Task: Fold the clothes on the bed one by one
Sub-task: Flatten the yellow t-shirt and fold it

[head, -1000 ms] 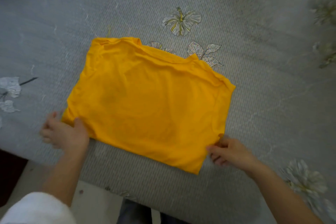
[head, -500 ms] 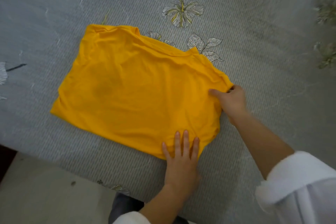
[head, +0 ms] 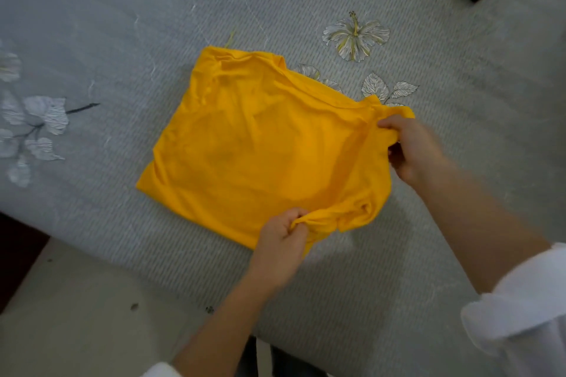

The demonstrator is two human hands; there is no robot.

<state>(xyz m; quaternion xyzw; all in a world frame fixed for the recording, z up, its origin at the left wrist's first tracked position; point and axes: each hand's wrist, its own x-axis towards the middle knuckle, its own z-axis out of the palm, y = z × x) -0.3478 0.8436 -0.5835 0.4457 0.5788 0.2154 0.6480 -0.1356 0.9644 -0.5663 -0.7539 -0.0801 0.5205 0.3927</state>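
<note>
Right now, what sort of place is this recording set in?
Probably a bedroom: a bed with a grey flower-printed cover, a yellow shirt gripped by the left hand and right hand, and pale floor beside it.

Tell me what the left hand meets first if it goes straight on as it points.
The yellow shirt: the left hand pinches its near edge and points across it, so more cloth comes first. The right hand seems off that line; depth is unclear.

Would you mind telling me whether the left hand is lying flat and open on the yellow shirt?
No, the left hand pinches a bunched fold at the yellow shirt's near edge, fingers curled round the cloth.
</note>
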